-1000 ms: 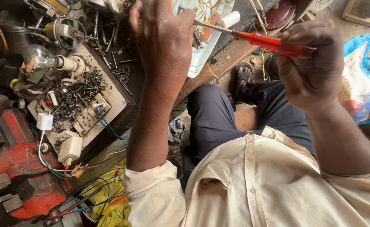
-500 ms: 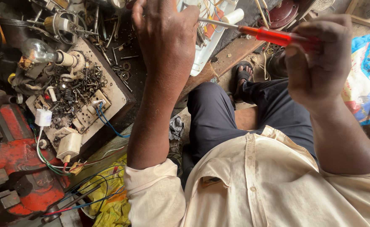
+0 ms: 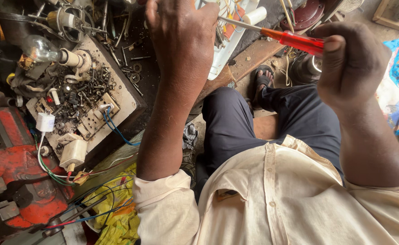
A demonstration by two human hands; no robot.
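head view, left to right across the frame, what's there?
Red vise → light bulb → board of screws and sockets → left hand → red-handled screwdriver → right hand gripping it → blue bag.

Screwdriver [image 3: 284,37] — red translucent handle, steel shaft — nearly level, tip toward white panel [image 3: 221,50].

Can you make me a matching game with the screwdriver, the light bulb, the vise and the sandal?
Things:
1. screwdriver
2. light bulb
3. vise
4. sandal

Places:
A. on the foot, on the floor
B. in the right hand
C. far left, low, red
D. upper left, lying on the cluttered board

Pairs: 1-B, 2-D, 3-C, 4-A
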